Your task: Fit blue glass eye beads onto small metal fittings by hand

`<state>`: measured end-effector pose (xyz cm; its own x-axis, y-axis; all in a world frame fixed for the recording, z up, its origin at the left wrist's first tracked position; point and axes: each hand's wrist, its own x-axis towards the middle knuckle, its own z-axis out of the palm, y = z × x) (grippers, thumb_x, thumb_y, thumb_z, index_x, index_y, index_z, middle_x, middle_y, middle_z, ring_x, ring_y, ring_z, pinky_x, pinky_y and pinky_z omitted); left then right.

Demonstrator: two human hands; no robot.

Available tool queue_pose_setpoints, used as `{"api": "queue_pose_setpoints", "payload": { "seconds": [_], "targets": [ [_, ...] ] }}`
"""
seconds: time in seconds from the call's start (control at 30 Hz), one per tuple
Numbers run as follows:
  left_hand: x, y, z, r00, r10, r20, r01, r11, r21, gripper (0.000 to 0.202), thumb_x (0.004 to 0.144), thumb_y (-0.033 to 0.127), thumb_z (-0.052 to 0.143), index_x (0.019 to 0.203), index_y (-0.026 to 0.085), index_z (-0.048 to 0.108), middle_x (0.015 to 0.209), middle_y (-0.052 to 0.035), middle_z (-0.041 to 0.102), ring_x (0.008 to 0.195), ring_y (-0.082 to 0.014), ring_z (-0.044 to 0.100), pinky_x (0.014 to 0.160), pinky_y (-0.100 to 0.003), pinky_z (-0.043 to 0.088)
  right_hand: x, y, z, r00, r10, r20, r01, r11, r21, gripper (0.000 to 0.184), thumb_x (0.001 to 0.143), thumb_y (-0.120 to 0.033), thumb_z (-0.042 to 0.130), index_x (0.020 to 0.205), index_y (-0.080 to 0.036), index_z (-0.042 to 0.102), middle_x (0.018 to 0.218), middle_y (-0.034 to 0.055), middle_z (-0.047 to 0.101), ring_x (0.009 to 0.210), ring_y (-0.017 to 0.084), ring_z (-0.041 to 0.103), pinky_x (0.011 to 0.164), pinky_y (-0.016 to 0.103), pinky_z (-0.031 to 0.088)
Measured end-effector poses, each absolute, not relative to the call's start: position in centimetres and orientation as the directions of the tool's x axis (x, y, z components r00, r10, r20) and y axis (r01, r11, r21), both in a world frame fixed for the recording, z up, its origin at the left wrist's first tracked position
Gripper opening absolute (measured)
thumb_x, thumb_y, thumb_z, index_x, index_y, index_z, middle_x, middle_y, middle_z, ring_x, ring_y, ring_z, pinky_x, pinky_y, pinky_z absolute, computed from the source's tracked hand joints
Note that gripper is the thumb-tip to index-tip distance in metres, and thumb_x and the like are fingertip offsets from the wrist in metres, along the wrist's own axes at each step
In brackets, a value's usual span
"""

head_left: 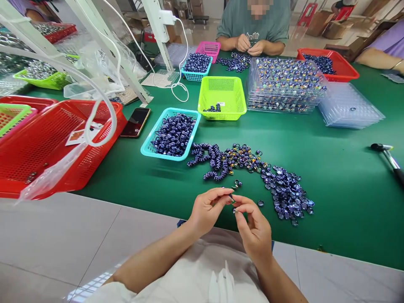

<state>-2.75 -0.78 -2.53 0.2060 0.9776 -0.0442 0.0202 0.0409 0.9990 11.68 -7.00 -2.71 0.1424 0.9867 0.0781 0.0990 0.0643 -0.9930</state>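
My left hand and my right hand meet at the near edge of the green table. Both pinch a small dark blue bead-like piece between thumb and fingertips. Just beyond them lies a loose pile of shiny dark blue pieces and rows of stacked ones. A teal basket full of the same pieces stands to the left of the pile.
A large red basket sits at the left, with a phone beside it. A green basket, stacked clear trays and a hammer lie further off. A person works opposite.
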Motion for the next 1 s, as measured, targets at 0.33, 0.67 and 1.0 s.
{"api": "queue_pose_setpoints", "payload": {
  "seconds": [0.33,0.67,1.0],
  "targets": [
    [-3.3,-0.5,-2.8,0.285,0.958,0.037,0.126,-0.076,0.989,0.023,0.086,0.019,0.067,0.107,0.023,0.076,0.107,-0.0067,0.077,0.099,-0.0221,0.072,0.087,-0.035,0.061,11.5,-7.1,-2.9,0.147,0.985,-0.087,-0.007,-0.087,-0.996,0.012,0.095,-0.031,0.056,0.091,-0.023,0.063,0.124,0.0106,0.068,0.117,0.025,0.063,0.099,0.044,0.051],
    [-3.8,0.2,-1.9,0.532,0.818,-0.218,-0.188,0.365,0.912,0.027,0.085,0.034,0.071,0.103,0.014,0.071,0.096,-0.0103,0.076,0.074,-0.0164,0.072,0.075,-0.033,0.06,13.6,-5.8,-1.3,0.135,0.988,0.071,0.304,0.027,-0.952,0.009,0.092,-0.024,0.055,0.085,-0.025,0.06,0.085,0.0019,0.064,0.08,0.018,0.061,0.074,0.031,0.048],
    [-3.8,0.3,-1.8,0.608,0.766,-0.21,-0.117,0.348,0.93,0.027,0.089,0.036,0.066,0.105,0.015,0.072,0.092,-0.0071,0.073,0.077,-0.0149,0.069,0.077,-0.029,0.057,14.0,-4.5,0.1,-0.03,1.0,0.004,0.379,0.015,-0.925,0.011,0.088,-0.018,0.057,0.079,-0.024,0.06,0.077,0.0001,0.062,0.072,0.016,0.057,0.068,0.028,0.046]
  ]
}}
